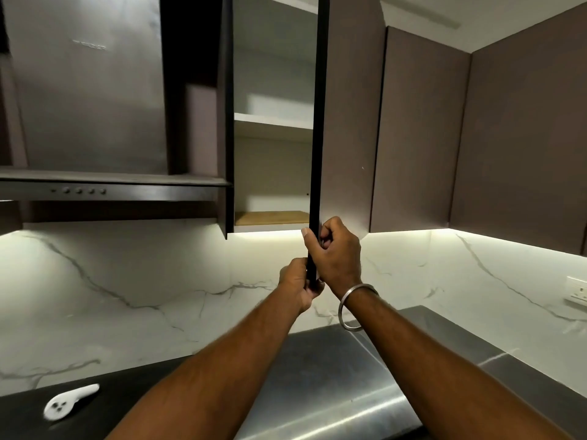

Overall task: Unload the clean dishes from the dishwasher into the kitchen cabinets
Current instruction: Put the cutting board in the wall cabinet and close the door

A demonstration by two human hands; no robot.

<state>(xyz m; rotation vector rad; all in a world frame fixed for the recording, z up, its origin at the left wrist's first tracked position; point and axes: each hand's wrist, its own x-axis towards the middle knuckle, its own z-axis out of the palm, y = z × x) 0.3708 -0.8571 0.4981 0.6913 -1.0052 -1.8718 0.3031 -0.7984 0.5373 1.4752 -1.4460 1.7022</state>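
An upper kitchen cabinet stands open, its dark-edged door point(319, 122) swung out toward me edge-on. Inside are pale shelves point(273, 120) with nothing visible on them and a wooden-toned bottom board point(270, 217). My left hand point(298, 285) grips the bottom corner of the door from the left. Just above it, my right hand point(333, 252), with a metal bangle on its wrist, curls round the door's lower edge from the right. No dishes and no dishwasher are in view.
A range hood point(104, 188) with several buttons hangs to the left. More closed brown cabinets point(422, 128) run right into the corner. Below are a marble backsplash, a steel counter point(333, 376), a dark surface with a white controller point(68, 403), and a wall socket point(576, 292).
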